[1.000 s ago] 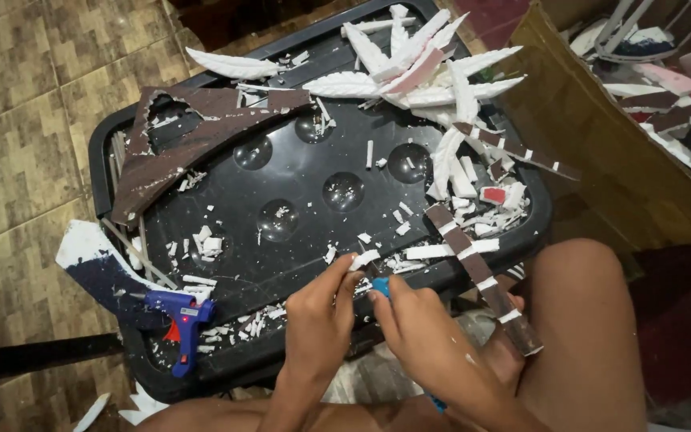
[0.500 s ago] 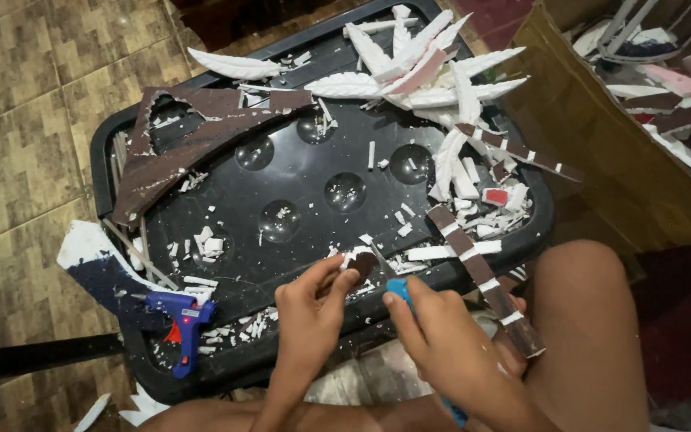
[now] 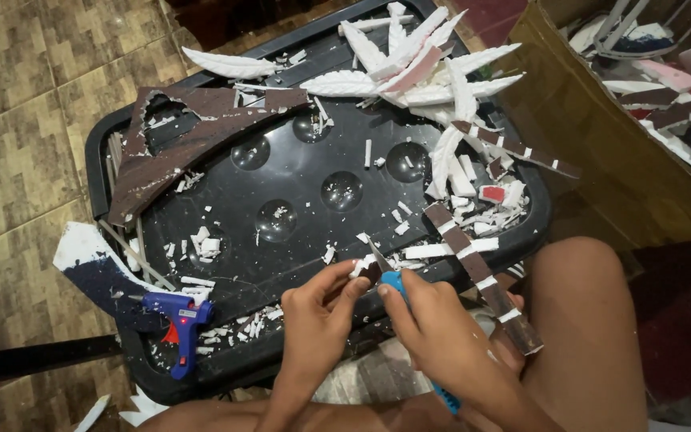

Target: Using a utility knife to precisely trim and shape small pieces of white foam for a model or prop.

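Hands meet over the near edge of the black tray point(image 3: 201, 120), which serves as the work surface. The left hand point(image 3: 317, 316) pinches a small white foam piece point(image 3: 359, 266) in a closed grip of thumb and fingers. The right hand point(image 3: 441, 336) is clamped on a blue-handled knife point(image 3: 391, 276), its blade touching the foam piece. White scraps point(image 3: 201, 244) litter the tray. A blue glue gun point(image 3: 177, 316) lies at the tray's near left corner. Brown and white strips point(image 3: 481, 280) cross its near right edge, and white foam leaves point(image 3: 409, 64) pile at its far side.
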